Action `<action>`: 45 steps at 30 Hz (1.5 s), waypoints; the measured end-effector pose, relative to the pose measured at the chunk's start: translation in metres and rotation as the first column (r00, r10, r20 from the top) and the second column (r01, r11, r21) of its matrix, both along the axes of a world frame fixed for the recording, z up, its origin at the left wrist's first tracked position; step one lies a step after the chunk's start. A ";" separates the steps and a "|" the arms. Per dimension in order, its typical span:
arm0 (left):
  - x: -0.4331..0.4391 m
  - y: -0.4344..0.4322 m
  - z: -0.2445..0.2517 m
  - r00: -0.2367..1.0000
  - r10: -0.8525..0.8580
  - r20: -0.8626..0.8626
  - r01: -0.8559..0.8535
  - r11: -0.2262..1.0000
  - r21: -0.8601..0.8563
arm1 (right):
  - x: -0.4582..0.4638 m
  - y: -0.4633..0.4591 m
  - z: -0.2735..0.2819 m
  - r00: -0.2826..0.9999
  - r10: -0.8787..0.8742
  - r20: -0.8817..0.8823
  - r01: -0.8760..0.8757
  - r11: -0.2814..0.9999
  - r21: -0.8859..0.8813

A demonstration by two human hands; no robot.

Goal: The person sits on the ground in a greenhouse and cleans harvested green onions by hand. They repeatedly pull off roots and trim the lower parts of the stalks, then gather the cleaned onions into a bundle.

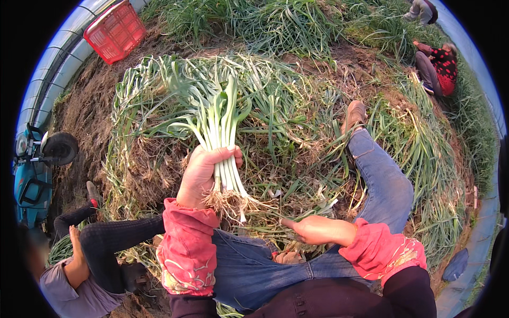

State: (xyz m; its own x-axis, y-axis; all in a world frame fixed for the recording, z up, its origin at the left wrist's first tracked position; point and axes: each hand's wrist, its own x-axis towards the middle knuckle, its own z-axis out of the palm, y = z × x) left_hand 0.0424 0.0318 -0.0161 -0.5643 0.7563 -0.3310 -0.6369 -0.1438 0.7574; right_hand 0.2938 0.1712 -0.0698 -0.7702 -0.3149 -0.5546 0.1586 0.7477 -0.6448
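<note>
My left hand [204, 169] grips a bunch of green allium stalks [222, 135] around their white stems. The flat leaves fan out upward, and tangled brown roots [230, 200] hang below my fist. To the right and lower, my right hand [318, 230] is closed around a short tool with a brown handle [287, 223]; the rest of the tool is mostly hidden or blurred. It is apart from the roots. Before me lies a broad layer of pulled stalks [159, 95], their rooted ends [153, 167] towards me and to the left.
A red plastic crate [115, 33] stands at the upper left. At left is a teal wheeled vehicle [33, 183]. One person [87, 274] sits close by on my left; another in red and black [439, 67] crouches at the upper right, with a third person [422, 12] beyond.
</note>
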 end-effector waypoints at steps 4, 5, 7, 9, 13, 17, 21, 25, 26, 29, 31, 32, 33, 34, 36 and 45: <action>-0.034 -0.001 0.063 0.994 0.063 0.094 -0.079 0.980 0.181 | -0.017 0.054 -0.044 0.988 -0.054 -0.142 0.089 0.963 0.256; -0.054 -0.001 0.090 0.993 0.041 0.107 -0.069 0.960 0.270 | -0.029 0.073 -0.057 0.953 -0.172 -0.249 0.230 0.946 0.228; -0.088 -0.007 0.147 0.980 -0.201 0.012 0.161 0.819 0.550 | -0.062 0.105 -0.084 0.783 -0.316 -0.536 0.474 0.861 0.185; -0.110 -0.022 0.193 0.963 -0.182 -0.200 0.263 0.799 0.541 | -0.086 0.126 -0.106 0.644 -0.407 -0.648 0.637 0.755 0.158; -0.105 -0.035 0.181 0.925 0.220 -0.310 0.012 0.797 0.604 | -0.110 0.122 -0.123 0.730 -0.521 -0.442 0.683 0.591 0.430; -0.079 -0.029 0.091 0.980 0.174 0.095 -0.198 0.837 0.510 | -0.124 0.111 -0.089 0.602 -0.543 -0.586 0.745 0.645 0.168; -0.041 -0.023 0.024 0.932 0.291 0.214 -0.323 0.937 0.133 | -0.137 0.117 -0.045 0.101 -0.990 -0.099 0.430 0.133 -0.893; -0.002 -0.009 0.000 0.980 0.195 -0.035 -0.194 0.980 0.042 | -0.141 0.088 -0.040 0.447 -0.894 -0.036 0.826 0.428 -0.367; 0.005 -0.007 -0.002 0.982 0.179 -0.057 -0.179 0.984 0.019 | -0.135 0.078 -0.043 0.414 -0.905 -0.098 0.810 0.415 -0.415; 0.023 -0.001 -0.013 0.990 0.126 -0.069 -0.132 0.987 -0.087 | -0.118 0.044 -0.050 0.459 -0.883 0.098 0.672 0.273 -0.688; 0.030 0.004 -0.024 0.992 0.081 -0.092 -0.097 0.979 -0.179 | -0.106 0.020 -0.049 0.518 -0.849 0.104 0.599 0.274 -0.752; 0.033 0.005 -0.030 0.992 0.052 -0.113 -0.074 0.978 -0.193 | -0.103 0.010 -0.048 0.541 -0.839 0.059 0.586 0.326 -0.742; 0.036 0.006 -0.036 0.992 0.042 -0.122 -0.065 0.980 -0.186 | -0.099 0.002 -0.046 0.585 -0.808 0.073 0.610 0.379 -0.696; 0.038 0.009 -0.041 0.980 0.030 -0.197 -0.071 0.976 -0.204 | -0.098 -0.005 -0.045 0.595 -0.803 -0.018 0.594 0.455 -0.663; 0.040 0.010 -0.048 0.965 0.011 -0.263 -0.072 0.972 -0.223 | -0.094 -0.014 -0.042 0.631 -0.766 -0.122 0.516 0.531 -0.672; 0.047 0.010 -0.046 0.951 -0.001 -0.308 -0.066 0.976 -0.209 | -0.156 0.013 -0.044 0.220 -0.512 0.831 0.591 -0.608 -0.531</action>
State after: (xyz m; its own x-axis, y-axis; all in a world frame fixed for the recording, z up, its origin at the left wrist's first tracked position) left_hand 0.0892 0.0415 -0.0622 -0.6866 0.6662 -0.2911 -0.3683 0.0264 0.9293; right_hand 0.1382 0.1846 -0.1139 -0.7860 0.2485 -0.5660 -0.0240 -0.9272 -0.3738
